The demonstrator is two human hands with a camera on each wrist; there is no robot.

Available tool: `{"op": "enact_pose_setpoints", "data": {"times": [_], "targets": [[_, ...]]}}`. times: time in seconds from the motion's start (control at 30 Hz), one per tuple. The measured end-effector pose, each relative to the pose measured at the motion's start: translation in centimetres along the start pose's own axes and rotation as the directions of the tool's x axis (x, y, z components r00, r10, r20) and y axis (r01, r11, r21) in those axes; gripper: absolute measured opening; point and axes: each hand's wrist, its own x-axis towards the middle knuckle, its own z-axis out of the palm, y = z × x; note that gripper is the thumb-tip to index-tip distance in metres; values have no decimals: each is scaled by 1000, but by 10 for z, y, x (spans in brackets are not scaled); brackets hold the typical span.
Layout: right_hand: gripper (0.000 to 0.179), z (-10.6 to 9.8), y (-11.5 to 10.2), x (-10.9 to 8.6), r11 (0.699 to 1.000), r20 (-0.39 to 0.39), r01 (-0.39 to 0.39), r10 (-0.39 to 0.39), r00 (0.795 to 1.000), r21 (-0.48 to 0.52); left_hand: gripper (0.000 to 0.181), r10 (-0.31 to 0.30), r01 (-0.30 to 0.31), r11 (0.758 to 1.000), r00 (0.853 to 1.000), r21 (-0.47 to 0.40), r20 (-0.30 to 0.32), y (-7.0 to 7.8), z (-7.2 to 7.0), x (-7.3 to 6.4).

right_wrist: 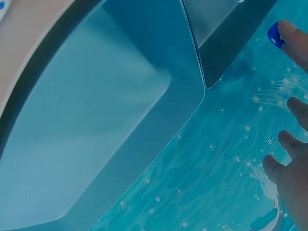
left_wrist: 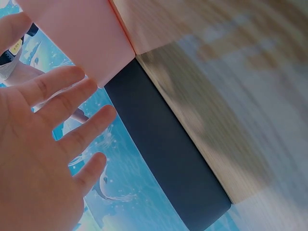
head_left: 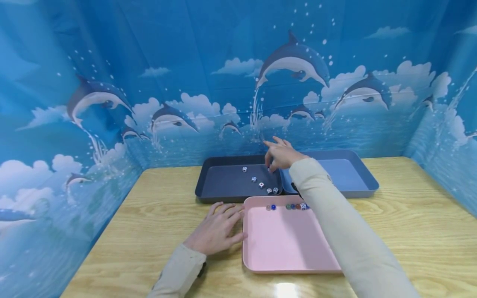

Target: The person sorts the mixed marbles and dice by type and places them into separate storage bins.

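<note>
My right hand (head_left: pixel 281 156) reaches over the seam between the dark grey tray (head_left: pixel 220 194) and the blue tray (head_left: pixel 352 193). Between thumb and finger it pinches a blue die (right_wrist: pixel 275 35) with white pips, held above the trays. Several white dice (head_left: pixel 254 179) are scattered in the dark grey tray. Beside the pink tray (head_left: pixel 294 267), my left hand (head_left: pixel 215 231) has its fingers spread, fingertips at the tray's left rim. Along the far side inside the pink tray lie several glass marbles (head_left: pixel 273 207) and a white die (head_left: pixel 303 206).
All three trays stand on a wood-grain table (head_left: pixel 156 231), dark grey and blue side by side behind the pink one. A blue dolphin-print curtain (head_left: pixel 208 82) hangs behind the table and along its sides. My right forearm (head_left: pixel 343 219) crosses over the pink tray's right part.
</note>
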Motion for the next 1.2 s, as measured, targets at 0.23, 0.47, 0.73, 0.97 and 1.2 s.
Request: {"op": "enact_pose_setpoints", "data": {"times": [0.23, 0.47, 0.73, 0.97, 1.2], "targets": [[6, 0, 1, 0, 1000, -15, 15, -15, 1000, -7, 60, 3, -3, 1000, 1000, 5, -1, -1, -1, 0], [5, 0, 2, -2, 999, -15, 25, -25, 1000, -24, 60, 16, -16, 1000, 1000, 8, -12, -1, -1, -1], [6, -2, 1, -2, 1000, -5, 15, -15, 1000, -26, 58, 54, -54, 999, 996, 5, -67, -3, 1, -2], [6, -2, 2, -5, 999, -14, 37, -37, 999, -14, 56, 66, -65, 998, 995, 9, -80, -3, 1, -2], [6, 0, 6, -12, 998, -28, 67, -67, 997, 4, 57, 65, -65, 998, 995, -1, -79, -3, 3, -3]]}}
